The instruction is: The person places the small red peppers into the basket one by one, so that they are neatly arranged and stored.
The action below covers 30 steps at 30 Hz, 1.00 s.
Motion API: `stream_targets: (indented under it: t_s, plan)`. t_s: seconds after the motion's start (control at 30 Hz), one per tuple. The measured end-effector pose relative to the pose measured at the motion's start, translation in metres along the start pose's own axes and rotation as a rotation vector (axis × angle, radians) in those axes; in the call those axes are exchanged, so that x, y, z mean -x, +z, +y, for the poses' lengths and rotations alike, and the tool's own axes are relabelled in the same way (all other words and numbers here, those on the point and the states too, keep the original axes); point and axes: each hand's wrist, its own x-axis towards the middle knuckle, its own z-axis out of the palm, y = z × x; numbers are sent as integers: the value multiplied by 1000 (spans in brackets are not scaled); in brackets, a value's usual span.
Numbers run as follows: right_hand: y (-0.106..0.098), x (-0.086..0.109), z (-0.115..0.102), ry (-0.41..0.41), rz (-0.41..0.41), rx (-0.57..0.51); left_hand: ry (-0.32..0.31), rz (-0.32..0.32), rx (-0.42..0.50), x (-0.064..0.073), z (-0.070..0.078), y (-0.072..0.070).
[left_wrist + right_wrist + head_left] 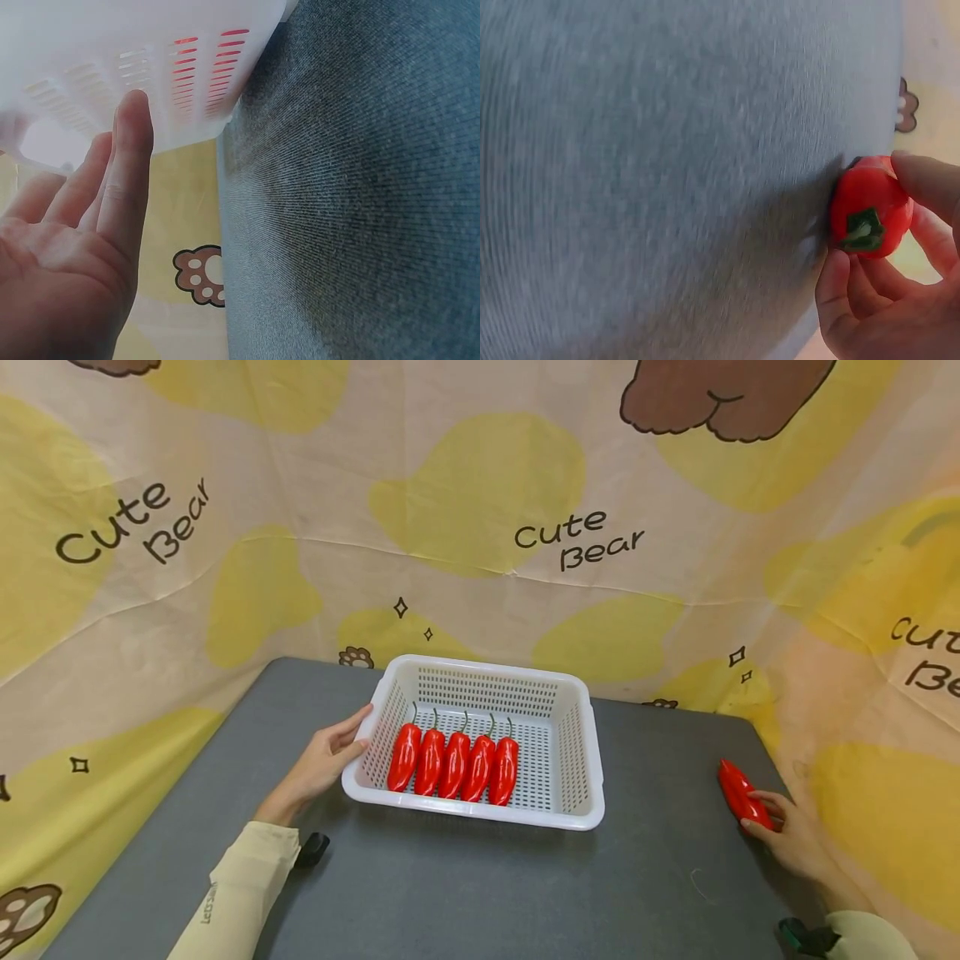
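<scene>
At the right side of the table, my right hand (798, 843) grips a glossy long red pepper (735, 789), thumb on one side and fingers on the other. The right wrist view shows this red pepper (874, 195) end-on, its green stem facing the camera, close to the grey cloth. My left hand (330, 756) is at the left end of a white plastic basket (480, 811), with straight fingers (131, 150) against its slotted outer wall (154, 41). Inside the basket, several long red peppers (453, 764) lie side by side, stems toward the back.
The grey table (480, 893) carries the basket near its middle back. A patterned yellow and cream cloth (465, 485) hangs behind and along both sides, close to the right hand. A small loose thread (701, 887) lies on the table at front right.
</scene>
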Motion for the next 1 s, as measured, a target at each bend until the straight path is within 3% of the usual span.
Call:
stream_targets:
  t_s: [0.33, 1.0]
  plan:
    - [16, -5, -18, -90, -45, -27, 14, 1, 2, 0, 0, 0]
    - [37, -11, -37, -148, -55, 40, 31, -5, 20, 1, 1, 0]
